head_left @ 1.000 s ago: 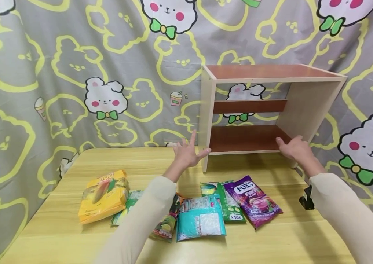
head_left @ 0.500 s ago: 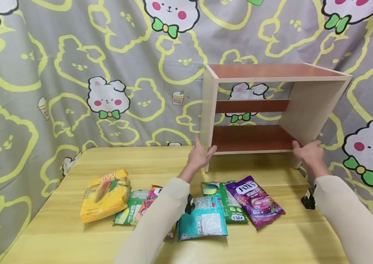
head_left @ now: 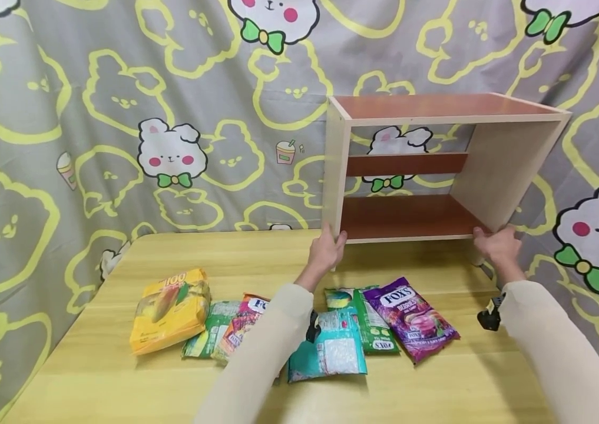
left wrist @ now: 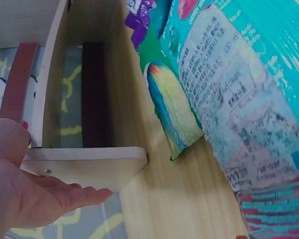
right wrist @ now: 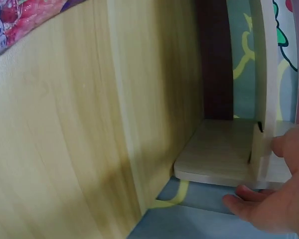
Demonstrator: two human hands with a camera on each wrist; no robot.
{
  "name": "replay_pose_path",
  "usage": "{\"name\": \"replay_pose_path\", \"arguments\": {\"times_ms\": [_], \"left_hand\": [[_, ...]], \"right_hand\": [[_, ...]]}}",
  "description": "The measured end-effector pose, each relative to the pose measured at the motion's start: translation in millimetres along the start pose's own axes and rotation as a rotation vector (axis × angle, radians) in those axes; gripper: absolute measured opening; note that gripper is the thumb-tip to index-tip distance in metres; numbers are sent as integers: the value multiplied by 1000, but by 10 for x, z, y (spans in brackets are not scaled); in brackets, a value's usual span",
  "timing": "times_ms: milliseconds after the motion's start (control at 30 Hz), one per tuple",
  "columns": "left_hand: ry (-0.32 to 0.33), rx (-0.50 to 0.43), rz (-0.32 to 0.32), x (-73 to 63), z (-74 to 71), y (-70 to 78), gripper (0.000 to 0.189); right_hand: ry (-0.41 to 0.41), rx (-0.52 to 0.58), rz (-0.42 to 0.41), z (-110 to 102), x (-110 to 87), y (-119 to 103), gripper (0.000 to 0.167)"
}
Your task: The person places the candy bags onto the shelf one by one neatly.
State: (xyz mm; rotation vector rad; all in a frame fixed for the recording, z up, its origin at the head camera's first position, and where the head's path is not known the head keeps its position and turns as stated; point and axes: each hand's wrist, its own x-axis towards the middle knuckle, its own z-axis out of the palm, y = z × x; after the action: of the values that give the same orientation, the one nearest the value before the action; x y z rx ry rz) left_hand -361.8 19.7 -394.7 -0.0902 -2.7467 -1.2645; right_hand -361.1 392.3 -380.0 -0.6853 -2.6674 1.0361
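Observation:
A small wooden shelf unit [head_left: 405, 109], pale at the sides and reddish brown on its boards, stands at the back right of the table. My left hand [head_left: 326, 250] grips the lower part of its left side panel. In the left wrist view, that hand [left wrist: 35, 184] has the thumb inside the panel and the fingers along its outer face. On the opposite side, my right hand [head_left: 497, 244] holds the right panel at the height of the lower board. The right wrist view shows this hand's [right wrist: 279, 194] thumb on the inner side and its fingers outside.
In front of the shelf lie a purple Fox's candy bag [head_left: 413, 321], a green bag [head_left: 376, 330] and a teal bag [head_left: 331, 347]. Farther left are a yellow mango-picture bag [head_left: 169, 312] and other bags partly behind my left sleeve. A patterned curtain [head_left: 235, 118] hangs behind the table [head_left: 92, 377].
My left hand, spread beside the left panel before, has closed around it. My right hand has moved right, from the lower board's front to the right panel.

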Motion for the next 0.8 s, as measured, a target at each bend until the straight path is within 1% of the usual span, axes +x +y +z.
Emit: {"name": "replay_pose_path", "arguments": {"times_ms": [133, 200, 333, 467, 600, 800], "left_hand": [[15, -20, -18, -9, 20, 7, 39], [17, -30, -23, -14, 29, 11, 33], [21, -48, -12, -5, 39, 12, 31], [24, -44, 3, 24, 48, -5, 36], [11, -19, 10, 46, 46, -25, 37], [-4, 6, 25, 47, 32, -29, 34]], "right_hand": [[2, 95, 27, 52, -4, 1, 82], [4, 123, 35, 60, -8, -4, 82], [18, 173, 54, 52, -18, -17, 81], [11, 208, 83, 33, -24, -24, 79], [-6, 205, 81, 21, -23, -19, 80], [4, 179, 55, 39, -23, 16, 77]]}}
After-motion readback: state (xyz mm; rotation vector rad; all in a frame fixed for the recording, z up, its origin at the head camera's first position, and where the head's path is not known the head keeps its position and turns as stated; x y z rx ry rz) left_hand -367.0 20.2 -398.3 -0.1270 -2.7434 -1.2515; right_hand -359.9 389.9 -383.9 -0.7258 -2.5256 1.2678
